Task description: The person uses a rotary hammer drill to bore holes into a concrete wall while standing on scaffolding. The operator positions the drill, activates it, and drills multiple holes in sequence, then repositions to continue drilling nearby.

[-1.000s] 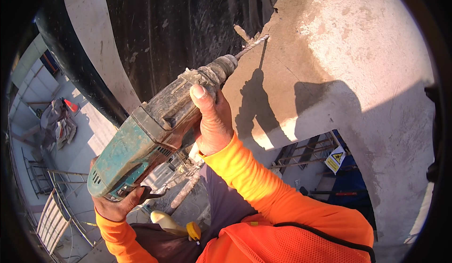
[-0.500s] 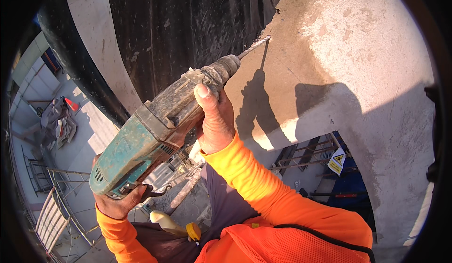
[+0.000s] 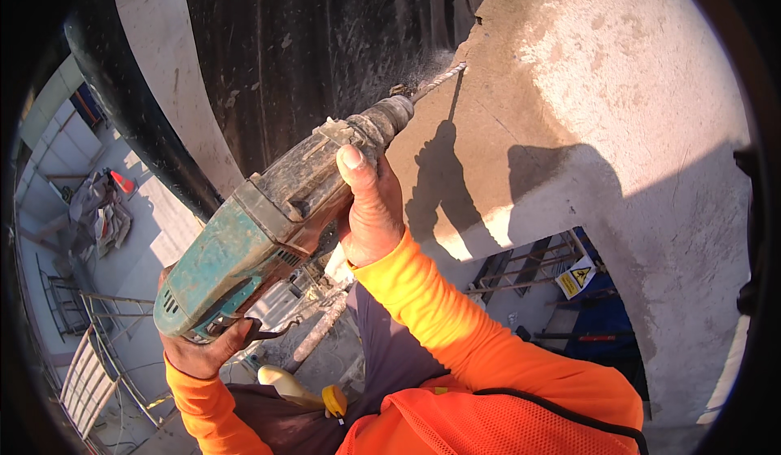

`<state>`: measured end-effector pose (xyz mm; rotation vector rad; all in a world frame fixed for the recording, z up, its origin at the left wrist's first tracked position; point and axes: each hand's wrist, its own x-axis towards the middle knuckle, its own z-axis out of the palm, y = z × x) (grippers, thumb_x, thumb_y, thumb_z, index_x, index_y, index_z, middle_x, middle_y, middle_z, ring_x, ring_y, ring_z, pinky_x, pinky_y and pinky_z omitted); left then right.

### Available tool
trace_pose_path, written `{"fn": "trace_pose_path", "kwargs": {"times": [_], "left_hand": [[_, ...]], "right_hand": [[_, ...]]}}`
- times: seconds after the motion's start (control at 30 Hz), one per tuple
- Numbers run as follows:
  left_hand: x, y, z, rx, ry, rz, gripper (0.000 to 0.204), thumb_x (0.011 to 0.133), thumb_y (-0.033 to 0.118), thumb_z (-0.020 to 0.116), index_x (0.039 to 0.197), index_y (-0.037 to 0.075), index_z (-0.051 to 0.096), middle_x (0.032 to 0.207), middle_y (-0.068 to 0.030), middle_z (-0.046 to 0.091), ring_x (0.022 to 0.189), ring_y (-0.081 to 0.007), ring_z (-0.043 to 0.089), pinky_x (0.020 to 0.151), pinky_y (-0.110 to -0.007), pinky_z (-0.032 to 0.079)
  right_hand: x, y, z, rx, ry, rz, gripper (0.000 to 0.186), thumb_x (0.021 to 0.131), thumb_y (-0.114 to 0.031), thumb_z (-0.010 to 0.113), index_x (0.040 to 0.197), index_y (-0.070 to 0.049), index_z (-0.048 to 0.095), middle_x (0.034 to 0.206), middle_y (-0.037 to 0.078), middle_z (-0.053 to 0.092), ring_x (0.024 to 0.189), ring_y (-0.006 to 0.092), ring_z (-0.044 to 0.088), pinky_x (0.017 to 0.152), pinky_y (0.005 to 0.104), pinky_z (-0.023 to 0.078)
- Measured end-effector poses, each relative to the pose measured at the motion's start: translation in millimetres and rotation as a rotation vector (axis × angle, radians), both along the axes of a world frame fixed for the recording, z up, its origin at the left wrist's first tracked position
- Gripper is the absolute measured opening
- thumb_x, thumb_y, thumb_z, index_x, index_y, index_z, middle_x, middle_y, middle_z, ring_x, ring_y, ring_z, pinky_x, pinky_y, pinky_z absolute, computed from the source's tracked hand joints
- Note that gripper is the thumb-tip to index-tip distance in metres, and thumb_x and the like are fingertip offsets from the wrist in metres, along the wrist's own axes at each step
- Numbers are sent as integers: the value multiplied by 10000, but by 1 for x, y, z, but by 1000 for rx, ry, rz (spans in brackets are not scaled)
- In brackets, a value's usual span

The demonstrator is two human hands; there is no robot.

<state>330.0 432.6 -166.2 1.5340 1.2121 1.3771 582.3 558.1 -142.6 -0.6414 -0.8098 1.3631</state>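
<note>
A dusty teal drill (image 3: 244, 239) being held slanting, its back being clasped by the left hand (image 3: 205, 351), its front being clamped by the right hand (image 3: 373, 211), wrapped fingers partly hidden, its bit (image 3: 440, 81) being set against a concrete wall (image 3: 667, 113)

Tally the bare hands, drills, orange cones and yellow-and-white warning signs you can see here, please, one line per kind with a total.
Bare hands, left hand and right hand: 2
Drill: 1
Orange cone: 1
Warning sign: 1
Total: 5
</note>
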Motion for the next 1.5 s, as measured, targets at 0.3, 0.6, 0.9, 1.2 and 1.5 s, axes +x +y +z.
{"fn": "trace_pose_path", "kwargs": {"times": [0.3, 0.6, 0.9, 1.2, 1.5], "left_hand": [[3, -3, 4, -147, -134, 11, 822, 684, 242, 991, 1325, -47, 563, 1262, -112, 617, 1142, -216, 622, 997, -332, 489], [9, -1, 7, -129, -136, 28, 843, 684, 253, 989, 1331, -54, 544, 1256, -115, 635, 1143, -218, 633, 1006, -332, 492], [7, 1, 9, -169, -68, 7, 839, 690, 245, 985, 1334, -54, 539, 1261, -119, 637, 1143, -216, 632, 1007, -331, 490], [10, 2, 7, -139, -109, 10, 844, 680, 254, 997, 1326, -53, 551, 1264, -119, 634, 1146, -214, 632, 1006, -329, 491], [12, 2, 8, -188, -97, 19, 851, 686, 255, 994, 1341, -57, 549, 1285, -120, 627, 1159, -219, 634, 1009, -332, 497]], "right_hand": [[-1, 1, -2, -1, -9, -9, 685, 917, -460, 804, 1406, -45, 564, 1295, 71, 629, 1205, 205, 607, 1113, 393, 471], [1, 1, 1, 5, -3, 13, 674, 924, -476, 787, 1387, -41, 562, 1281, 80, 622, 1205, 212, 598, 1112, 397, 468], [3, 2, 1, 11, 13, 6, 663, 926, -471, 784, 1381, -41, 564, 1278, 81, 621, 1198, 214, 599, 1102, 399, 478], [4, 6, -2, 19, -4, -24, 668, 923, -474, 791, 1380, -43, 566, 1282, 79, 620, 1198, 214, 599, 1101, 405, 479], [4, 7, -1, 27, 18, -15, 649, 926, -472, 788, 1373, -55, 571, 1271, 71, 625, 1196, 210, 600, 1096, 405, 482]]}}
